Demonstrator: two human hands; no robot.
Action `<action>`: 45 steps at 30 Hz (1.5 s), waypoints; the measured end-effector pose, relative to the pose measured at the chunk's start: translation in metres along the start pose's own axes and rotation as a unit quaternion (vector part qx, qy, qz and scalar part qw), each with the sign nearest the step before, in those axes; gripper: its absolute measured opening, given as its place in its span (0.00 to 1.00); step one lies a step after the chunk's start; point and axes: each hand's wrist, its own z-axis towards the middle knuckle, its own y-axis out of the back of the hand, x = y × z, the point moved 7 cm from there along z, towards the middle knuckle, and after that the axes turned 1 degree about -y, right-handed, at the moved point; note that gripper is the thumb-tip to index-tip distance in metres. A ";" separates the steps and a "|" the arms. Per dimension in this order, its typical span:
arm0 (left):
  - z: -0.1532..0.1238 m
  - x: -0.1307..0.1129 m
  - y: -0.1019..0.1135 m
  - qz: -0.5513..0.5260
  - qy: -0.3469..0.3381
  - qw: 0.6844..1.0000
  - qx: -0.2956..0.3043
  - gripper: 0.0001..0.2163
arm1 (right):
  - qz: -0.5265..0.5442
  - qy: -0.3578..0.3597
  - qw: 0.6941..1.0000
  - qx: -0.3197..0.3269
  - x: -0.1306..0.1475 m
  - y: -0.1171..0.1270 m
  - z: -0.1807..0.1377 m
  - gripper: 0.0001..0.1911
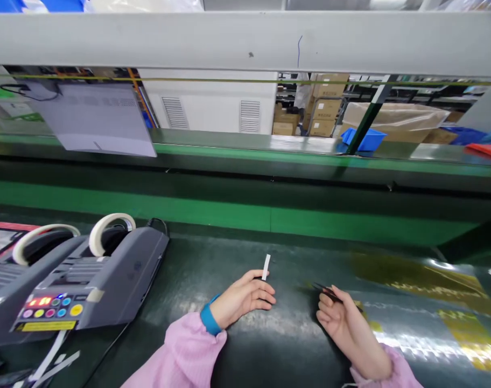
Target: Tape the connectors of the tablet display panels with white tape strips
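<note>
My left hand (245,296), with a blue band at the wrist, pinches a short white strip of tape (266,265) between thumb and forefinger; the strip stands nearly upright above the fingers. To its right, my right hand (342,318) is closed around dark tweezers (328,292), whose tips point left toward the other hand. The two hands are apart, over the dark green bench top (281,345). Nothing links the strip and the tweezers.
At the left stand two grey tape dispensers (108,275) with cream tape rolls (96,237) on top. Loose white strips (54,361) lie before them. Yellow film (423,280) covers part of the bench at right. A white shelf beam (213,40) crosses above; a blue bin (364,139) sits behind.
</note>
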 end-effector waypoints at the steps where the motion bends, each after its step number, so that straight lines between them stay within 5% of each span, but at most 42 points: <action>1: 0.000 0.000 0.000 0.001 0.001 1.000 -0.002 0.23 | 0.003 0.000 1.000 -0.004 0.000 0.001 0.000 0.22; 45: 0.001 -0.001 0.000 0.005 -0.005 1.000 0.003 0.25 | -0.003 -0.007 0.999 -0.040 0.002 -0.011 -0.007 0.24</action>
